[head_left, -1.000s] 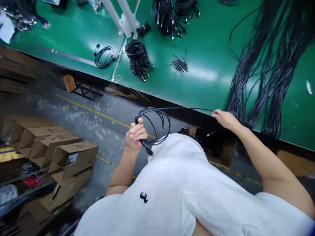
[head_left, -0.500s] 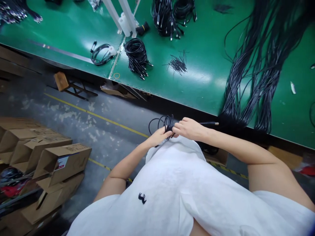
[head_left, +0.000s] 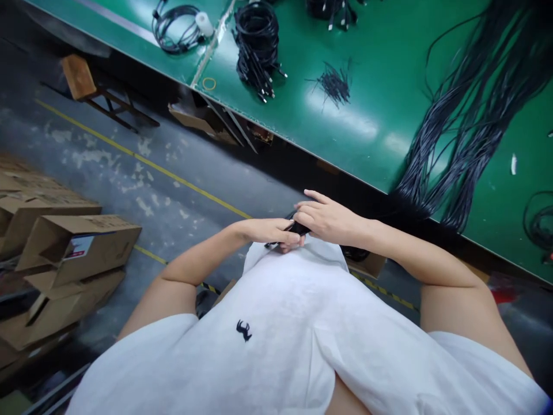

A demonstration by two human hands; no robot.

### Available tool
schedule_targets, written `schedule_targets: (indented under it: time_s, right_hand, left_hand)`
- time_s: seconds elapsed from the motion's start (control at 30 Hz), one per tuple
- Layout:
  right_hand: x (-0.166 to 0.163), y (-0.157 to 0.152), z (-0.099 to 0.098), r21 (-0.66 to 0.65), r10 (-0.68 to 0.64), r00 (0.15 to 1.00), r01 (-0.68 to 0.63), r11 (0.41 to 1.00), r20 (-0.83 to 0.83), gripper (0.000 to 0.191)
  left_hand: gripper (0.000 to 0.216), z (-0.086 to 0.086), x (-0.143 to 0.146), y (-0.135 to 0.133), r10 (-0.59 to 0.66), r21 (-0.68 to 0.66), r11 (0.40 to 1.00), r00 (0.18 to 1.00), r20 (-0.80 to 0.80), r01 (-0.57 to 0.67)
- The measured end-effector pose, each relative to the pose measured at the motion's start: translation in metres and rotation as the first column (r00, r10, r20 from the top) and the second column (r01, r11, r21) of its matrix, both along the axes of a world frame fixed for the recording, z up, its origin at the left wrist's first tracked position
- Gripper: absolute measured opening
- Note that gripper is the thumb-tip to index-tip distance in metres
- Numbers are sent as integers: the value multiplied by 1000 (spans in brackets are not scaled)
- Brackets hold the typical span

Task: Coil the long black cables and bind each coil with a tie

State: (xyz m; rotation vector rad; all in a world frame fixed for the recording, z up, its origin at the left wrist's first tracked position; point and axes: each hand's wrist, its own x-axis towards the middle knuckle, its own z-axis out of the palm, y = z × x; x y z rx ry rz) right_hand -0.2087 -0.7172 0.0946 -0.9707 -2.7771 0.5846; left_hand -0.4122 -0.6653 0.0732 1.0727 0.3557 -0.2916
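Note:
A black cable [head_left: 299, 229], bunched into a small coil, is held in front of the white shirt at waist height. My left hand [head_left: 276, 231] is closed around it, thumb on top and fingers underneath. From the other side my right hand [head_left: 322, 216] grips the same cable, its index finger stretched out and the other fingers curled. Both hands cover most of the coil, so its ends are hidden. On the bench beyond lie a bundle of coiled black cables [head_left: 258, 46] with metal plugs and a small pile of thin black ties [head_left: 334, 85].
Long black cables [head_left: 458, 138] spread over the green bench [head_left: 380, 69] and hang at its front edge. A looped cable [head_left: 175, 29] lies by a white roll [head_left: 203, 24]. Cardboard boxes [head_left: 95, 253] stand at left; a wooden stool [head_left: 79, 78] is near the bench.
The view has tilted down and shifted. Loose loops and a cable end sticking out to the right no longer show; the coil is now gathered between both hands. My right index finger has stretched out.

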Motion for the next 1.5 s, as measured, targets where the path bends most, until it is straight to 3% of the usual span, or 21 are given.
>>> schedule_targets:
  time_s: [0.1,0.2,0.33,0.4,0.53,0.6,0.67,0.77,0.83,0.93,1.0,1.07,1.13,1.2,1.27,1.3,1.4,1.5]
  right_hand:
    - [-6,1,0,-155,-68,994,80,985,86,21]
    - [-11,6,4,-244,-158,981,182,953,114,22]
    - [-13,20,10,-383,-267,963,254,888,20,25]
    - [-15,27,13,-436,-317,948,289,852,8,27]
    - [-12,40,15,-497,-388,922,339,799,5,27]
    - [-6,47,7,-597,-487,870,352,721,-75,26]
    - [3,53,-11,-777,-605,772,257,575,-193,33]
    - [14,63,-49,-947,-801,518,-59,315,-299,43]
    - [18,73,-70,-956,-905,332,-217,200,-265,36]
    - [24,95,-80,-946,-957,222,-302,116,-188,30]
    - [34,113,-75,-946,-955,237,-308,102,-180,29]
    - [45,130,-69,-941,-945,262,-321,105,-194,30]
    - [53,142,-67,-931,-954,213,-341,128,-209,37]
    - [55,152,-70,-937,-980,90,-320,142,-179,47]
    - [51,162,-76,-963,-993,-53,-243,113,-103,48]
    - [49,169,-80,-975,-992,-111,-203,87,-65,45]
    - [50,192,-85,-990,-978,-206,-133,47,-19,46]
    - [57,215,-82,-991,-984,-173,-121,64,-42,57]
  left_hand:
    - [43,2,-11,-1,161,-156,975,987,-8,-160]
    - [42,1,-17,5,258,-63,964,966,-18,-259]
    - [35,-1,-20,22,375,58,925,927,13,-375]
    - [38,0,-20,30,394,1,919,919,25,-394]
    - [38,-2,-15,37,323,-178,931,946,-9,-319]
    - [36,-5,-11,39,396,-241,887,917,-45,-395]
    - [37,-10,-9,41,538,-267,799,839,-81,-538]
    - [42,-17,-3,51,739,-274,612,660,-135,-742]
    - [42,-17,2,63,791,-264,540,589,-163,-799]
    - [40,-12,12,88,768,-210,585,618,-167,-783]
    - [40,-8,21,105,751,-171,615,638,-172,-770]
    - [36,-4,34,118,774,-134,589,604,-190,-797]
    - [35,-3,52,128,850,-82,479,485,-203,-874]
    - [36,-4,73,135,936,-14,290,286,-205,-957]
    - [36,-9,94,141,972,29,110,102,-210,-993]
    - [36,-12,104,144,975,37,51,42,-219,-998]
    - [36,-20,124,153,970,27,-5,-12,-243,-1000]
    - [38,-24,138,162,967,26,-73,-77,-244,-997]
